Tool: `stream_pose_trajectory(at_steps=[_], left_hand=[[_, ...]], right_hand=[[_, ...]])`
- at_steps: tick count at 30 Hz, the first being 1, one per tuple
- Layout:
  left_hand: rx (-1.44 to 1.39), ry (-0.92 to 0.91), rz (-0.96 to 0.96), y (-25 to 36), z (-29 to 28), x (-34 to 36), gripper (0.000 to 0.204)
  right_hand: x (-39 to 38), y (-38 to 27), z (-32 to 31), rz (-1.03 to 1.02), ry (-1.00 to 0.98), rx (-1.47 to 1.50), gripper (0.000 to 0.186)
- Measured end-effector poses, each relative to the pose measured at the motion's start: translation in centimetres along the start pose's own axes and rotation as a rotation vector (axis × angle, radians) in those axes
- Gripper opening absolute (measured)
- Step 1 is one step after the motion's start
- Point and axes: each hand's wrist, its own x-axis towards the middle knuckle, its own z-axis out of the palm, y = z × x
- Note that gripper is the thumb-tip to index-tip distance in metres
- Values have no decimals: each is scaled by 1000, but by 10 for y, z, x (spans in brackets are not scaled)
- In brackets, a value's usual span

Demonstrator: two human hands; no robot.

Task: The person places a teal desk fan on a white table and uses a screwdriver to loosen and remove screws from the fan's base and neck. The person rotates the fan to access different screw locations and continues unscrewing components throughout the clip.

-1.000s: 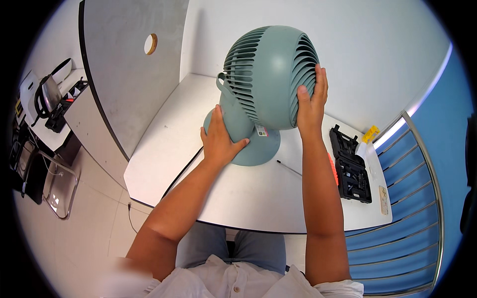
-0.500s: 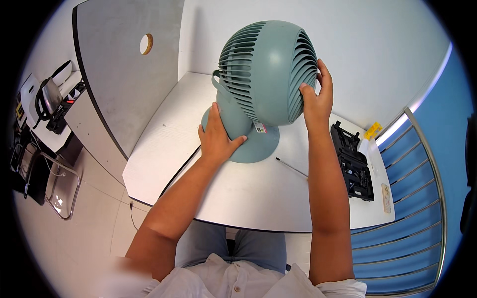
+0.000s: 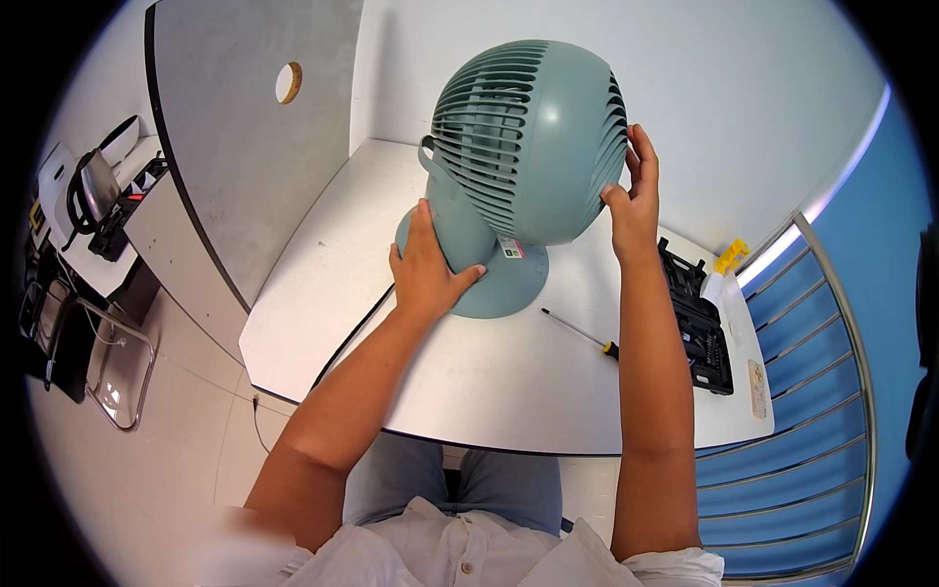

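One bare left hand [image 3: 426, 272] clasped the round-headed, sage-green plastic fan [image 3: 567, 137] low, upper centre; apart, the right hand [image 3: 636, 210] gripped its right rim.

The fan [image 3: 572, 137] at upper centre looks like smooth plastic, satin rather than glossy (one soft highlight sits on its rounded shell). The tabletop [image 3: 518, 391] beneath is pale, smooth laminate by its look, with a faint sheen. Right of centre, the screwdriver [image 3: 573, 327] shows a slim metal shaft, and the tool case [image 3: 712, 347] is dark plastic. At far right the railing [image 3: 848, 323] is polished metal; at lower centre the shirt [image 3: 421, 548] is soft, matt, creased cloth.
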Motion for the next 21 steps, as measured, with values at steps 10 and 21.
stream_pose_trajectory(at_steps=[10,21], left_hand=[[-10,33,4,4,2,-6,119],[25,47,36,0,14,-11,114]], right_hand=[[1,18,-19,105,-69,-75,82],[10,58,-64,271,-300,-219,69]])
